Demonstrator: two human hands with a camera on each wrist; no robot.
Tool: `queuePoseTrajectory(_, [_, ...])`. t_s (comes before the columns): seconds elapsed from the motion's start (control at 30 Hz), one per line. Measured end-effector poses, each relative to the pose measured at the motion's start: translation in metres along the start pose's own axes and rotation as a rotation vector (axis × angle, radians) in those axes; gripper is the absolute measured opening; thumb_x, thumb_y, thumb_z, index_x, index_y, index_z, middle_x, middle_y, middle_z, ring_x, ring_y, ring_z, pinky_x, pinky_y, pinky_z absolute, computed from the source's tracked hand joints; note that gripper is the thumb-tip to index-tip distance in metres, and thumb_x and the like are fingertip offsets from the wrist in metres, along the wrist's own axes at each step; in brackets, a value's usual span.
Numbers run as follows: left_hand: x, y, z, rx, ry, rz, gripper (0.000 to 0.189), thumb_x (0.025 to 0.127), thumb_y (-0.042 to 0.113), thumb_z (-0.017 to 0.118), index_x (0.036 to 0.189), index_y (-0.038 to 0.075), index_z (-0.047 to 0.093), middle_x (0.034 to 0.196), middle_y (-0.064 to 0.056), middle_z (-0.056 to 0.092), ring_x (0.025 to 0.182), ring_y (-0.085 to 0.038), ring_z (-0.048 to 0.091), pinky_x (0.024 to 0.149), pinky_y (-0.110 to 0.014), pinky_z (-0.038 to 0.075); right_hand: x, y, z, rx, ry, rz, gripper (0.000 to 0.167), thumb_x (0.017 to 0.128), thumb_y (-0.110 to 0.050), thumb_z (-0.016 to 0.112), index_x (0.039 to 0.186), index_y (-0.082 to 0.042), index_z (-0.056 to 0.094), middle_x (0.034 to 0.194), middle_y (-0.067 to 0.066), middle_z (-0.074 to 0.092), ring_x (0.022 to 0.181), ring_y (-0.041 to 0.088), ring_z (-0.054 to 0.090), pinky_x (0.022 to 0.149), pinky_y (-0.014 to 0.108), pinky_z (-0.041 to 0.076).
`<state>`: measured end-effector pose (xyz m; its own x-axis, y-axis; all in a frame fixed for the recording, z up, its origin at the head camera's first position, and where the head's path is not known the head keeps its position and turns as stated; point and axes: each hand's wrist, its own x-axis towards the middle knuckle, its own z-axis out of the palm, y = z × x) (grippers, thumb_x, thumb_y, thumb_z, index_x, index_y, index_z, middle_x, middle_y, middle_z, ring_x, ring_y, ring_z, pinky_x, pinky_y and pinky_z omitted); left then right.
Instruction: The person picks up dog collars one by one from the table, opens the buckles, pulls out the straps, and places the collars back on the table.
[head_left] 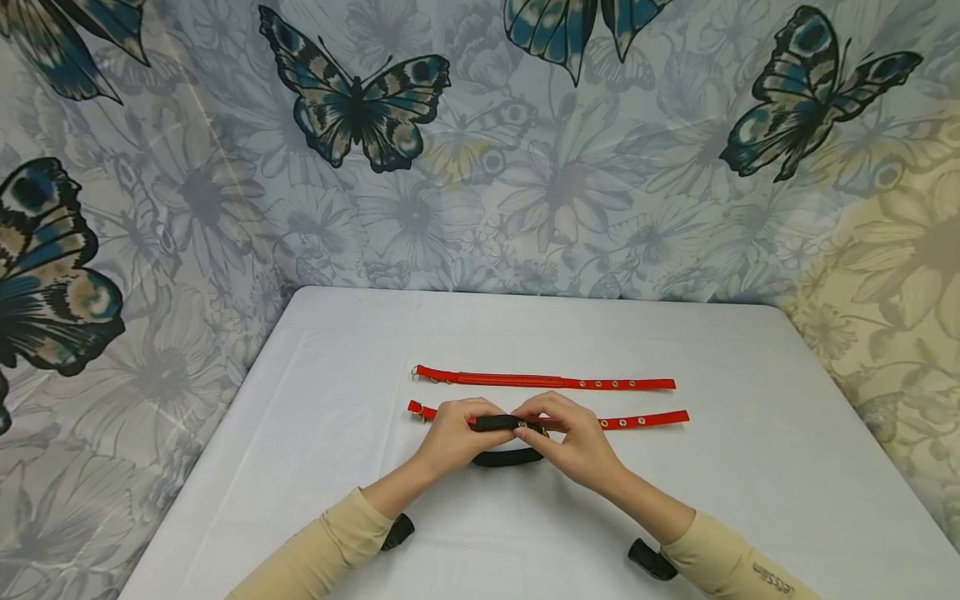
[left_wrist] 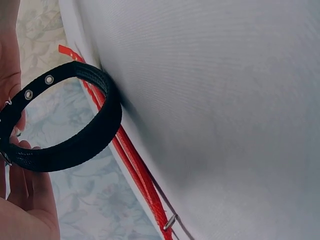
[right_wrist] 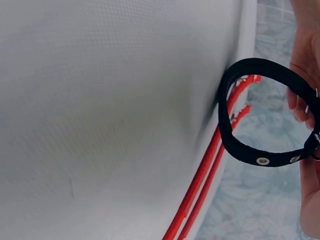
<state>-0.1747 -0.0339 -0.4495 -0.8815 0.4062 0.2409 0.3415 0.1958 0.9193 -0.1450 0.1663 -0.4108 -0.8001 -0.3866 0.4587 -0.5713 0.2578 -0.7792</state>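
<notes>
A black collar (head_left: 508, 457) is bent round into a ring, its two ends meeting at the metal buckle (head_left: 542, 429). My left hand (head_left: 452, 435) pinches the band on the buckle's left. From the other side, my right hand (head_left: 583, 443) pinches the eyelet end at the buckle, fingertips nearly meeting the left ones. In the left wrist view the loop (left_wrist: 114, 117) hangs down from the fingers, with metal eyelets (left_wrist: 49, 79) on its strap. The right wrist view shows the same ring (right_wrist: 226, 107); fingers partly hide the buckle there.
Two red collars lie flat across the white table (head_left: 360, 350), beyond the hands. The farther red collar (head_left: 510, 380) is in full view; hands cover the middle of the nearer red collar (head_left: 648, 420). A butterfly-patterned cloth (head_left: 480, 233) hangs behind the table.
</notes>
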Motion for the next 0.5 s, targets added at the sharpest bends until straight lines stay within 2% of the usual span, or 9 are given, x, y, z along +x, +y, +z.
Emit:
queuePoseTrajectory(0.2, [0.001, -0.0021, 0.0006, -0.013, 0.005, -0.011, 0.01, 0.08, 0.014, 0.082, 0.088, 0.015, 0.077, 0.084, 0.01, 0.071, 0.076, -0.01, 0.064, 0.068, -0.028, 0.054, -0.0005, 0.0009, 0.0023, -0.009, 0.01, -0.001, 0.022, 0.08, 0.008, 0.074, 0.101, 0.001, 0.069, 0.099, 0.013, 0.066, 0.088, 0.023, 0.065, 0.077, 0.039, 0.058])
queuePoseTrajectory(0.5, [-0.0008, -0.0033, 0.0035, -0.002, -0.002, -0.026, 0.009, 0.081, 0.014, 0.08, 0.088, 0.013, 0.074, 0.082, 0.005, 0.071, 0.073, -0.008, 0.063, 0.065, -0.026, 0.053, -0.0001, 0.0015, 0.0052, -0.014, 0.008, -0.014, 0.022, 0.082, 0.008, 0.073, 0.102, 0.001, 0.068, 0.099, 0.014, 0.066, 0.091, 0.026, 0.065, 0.079, 0.038, 0.057])
